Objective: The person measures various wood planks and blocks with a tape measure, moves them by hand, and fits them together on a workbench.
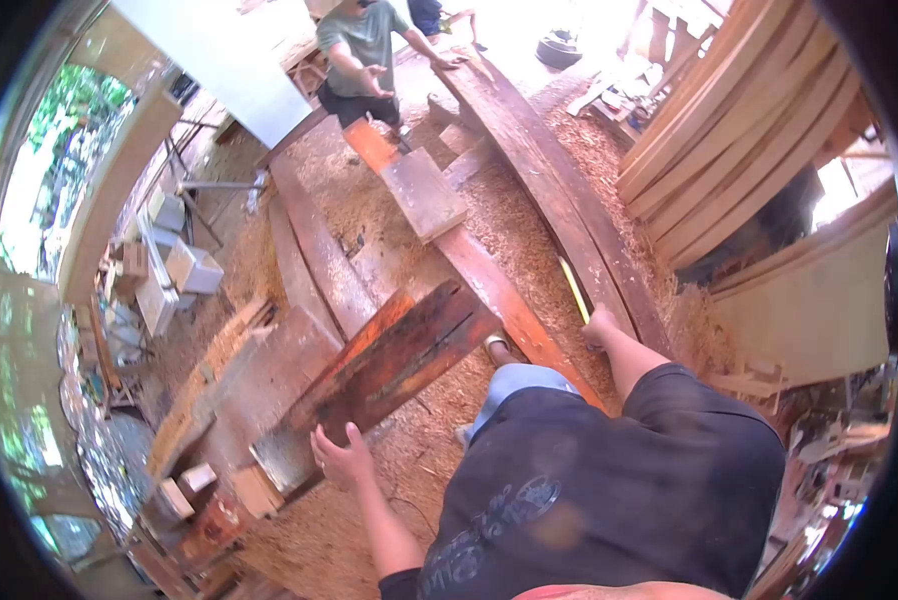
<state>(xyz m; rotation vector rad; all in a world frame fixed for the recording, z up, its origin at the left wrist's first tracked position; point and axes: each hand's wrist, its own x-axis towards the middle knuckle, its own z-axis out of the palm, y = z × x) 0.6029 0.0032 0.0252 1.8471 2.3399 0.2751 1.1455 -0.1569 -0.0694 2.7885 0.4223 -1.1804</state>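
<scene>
Left hand (344, 460): open and spread. Right hand (600, 327): closed around the near end of a thin, straight yellow strip (574, 290). Dark plank (384, 375): rough, reddish-brown wood, long and flat, just beyond the left hand; cannot tell whether touching. Yellow strip: projecting forward from the right hand, beside long, flat-topped brown timber (534, 165). Between brown timber and orange-red plank (512, 310): loose, pale wood shavings (509, 225).
</scene>
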